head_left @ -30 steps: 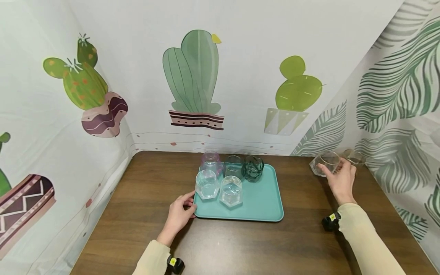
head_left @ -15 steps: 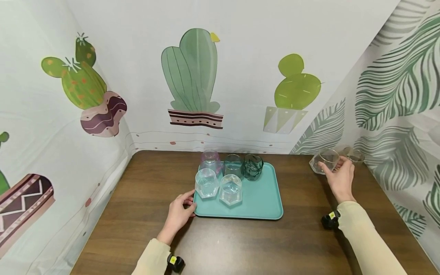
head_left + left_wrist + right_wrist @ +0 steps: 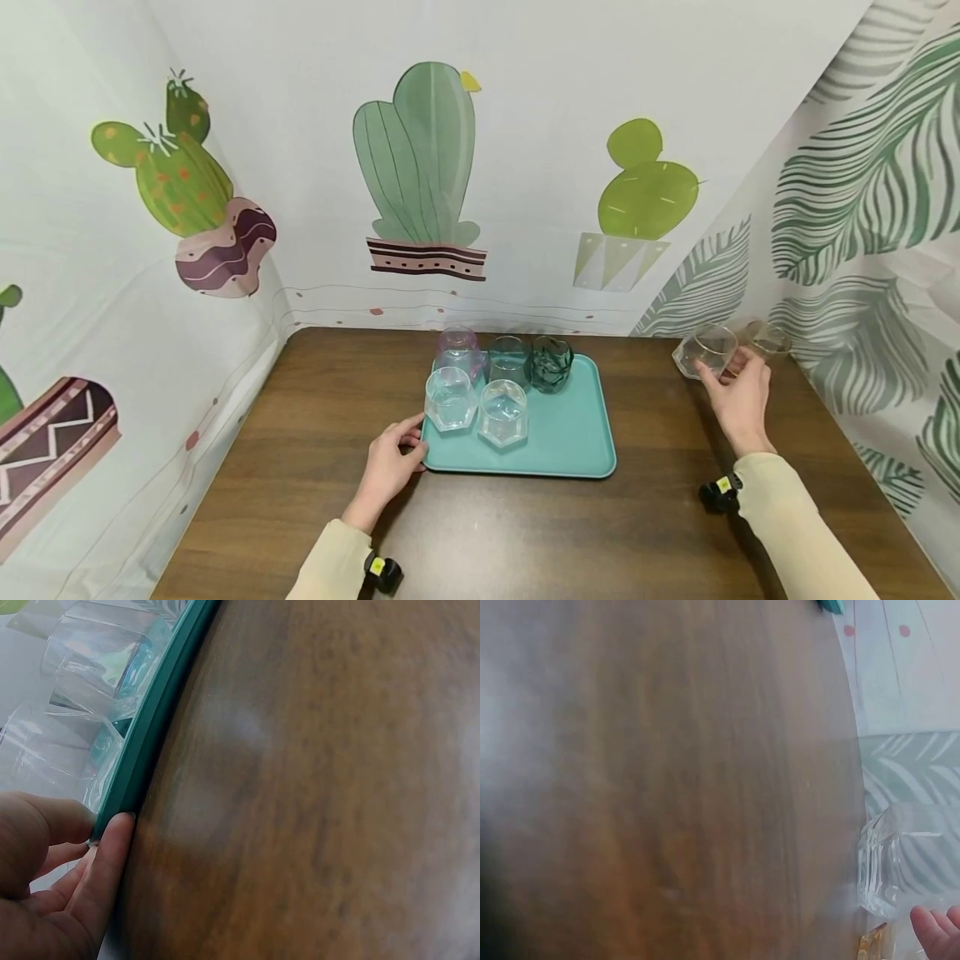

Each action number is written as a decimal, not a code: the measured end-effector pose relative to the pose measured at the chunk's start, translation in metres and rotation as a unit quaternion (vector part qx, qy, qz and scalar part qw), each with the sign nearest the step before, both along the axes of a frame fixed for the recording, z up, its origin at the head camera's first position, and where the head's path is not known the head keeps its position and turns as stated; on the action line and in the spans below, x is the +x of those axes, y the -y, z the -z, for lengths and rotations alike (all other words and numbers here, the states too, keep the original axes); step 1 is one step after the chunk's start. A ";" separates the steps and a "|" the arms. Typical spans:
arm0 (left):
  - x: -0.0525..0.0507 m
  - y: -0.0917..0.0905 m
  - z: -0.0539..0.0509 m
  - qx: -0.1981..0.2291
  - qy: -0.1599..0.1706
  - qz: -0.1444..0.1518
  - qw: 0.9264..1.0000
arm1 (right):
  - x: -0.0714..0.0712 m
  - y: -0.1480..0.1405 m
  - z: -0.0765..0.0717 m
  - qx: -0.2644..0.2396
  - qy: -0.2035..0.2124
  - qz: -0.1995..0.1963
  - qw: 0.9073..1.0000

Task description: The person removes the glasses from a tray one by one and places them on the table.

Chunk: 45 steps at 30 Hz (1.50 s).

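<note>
In the head view my left hand (image 3: 392, 461) grips the left edge of a teal tray (image 3: 562, 450). The left wrist view shows the thumb and fingers of this hand (image 3: 64, 874) pinching the tray's rim (image 3: 139, 761). At the far right, my right hand (image 3: 741, 400) holds a clear glass (image 3: 696, 354) with a hexagonal base, thumb at its front. In the right wrist view only fingertips of the hand (image 3: 939, 934) show, beside the clear glass (image 3: 900, 859). An amber-tinted glass (image 3: 771, 337) stands just behind the right hand.
On the tray stand two clear glasses (image 3: 450, 404) (image 3: 503, 419), a pinkish glass (image 3: 459, 354), a grey glass (image 3: 508, 362) and a dark green faceted glass (image 3: 551, 367). Patterned cloth (image 3: 540, 167) hangs behind the wooden table (image 3: 540, 542).
</note>
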<state>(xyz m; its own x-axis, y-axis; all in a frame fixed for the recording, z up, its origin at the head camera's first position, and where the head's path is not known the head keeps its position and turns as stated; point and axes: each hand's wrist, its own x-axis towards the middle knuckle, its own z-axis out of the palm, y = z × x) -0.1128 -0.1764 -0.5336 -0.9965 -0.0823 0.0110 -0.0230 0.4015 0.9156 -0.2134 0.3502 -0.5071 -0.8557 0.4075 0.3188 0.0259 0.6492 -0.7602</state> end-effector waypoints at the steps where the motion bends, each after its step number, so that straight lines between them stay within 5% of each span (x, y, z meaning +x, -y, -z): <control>1: 0.000 0.000 0.000 0.000 0.000 0.000 1.000 | 0.002 0.001 0.000 -0.002 -0.001 -0.001 1.000; 16: -0.001 0.000 -0.003 -0.004 -0.005 0.004 1.000 | 0.033 0.031 -0.003 -0.010 -0.040 -0.046 0.998; 26: 0.000 0.000 -0.002 -0.003 -0.001 0.004 1.000 | 0.053 0.056 -0.015 -0.014 -0.030 -0.081 0.996; 45: 0.002 -0.001 -0.003 -0.008 0.002 0.004 1.000 | 0.082 0.107 -0.029 0.007 -0.057 -0.178 0.982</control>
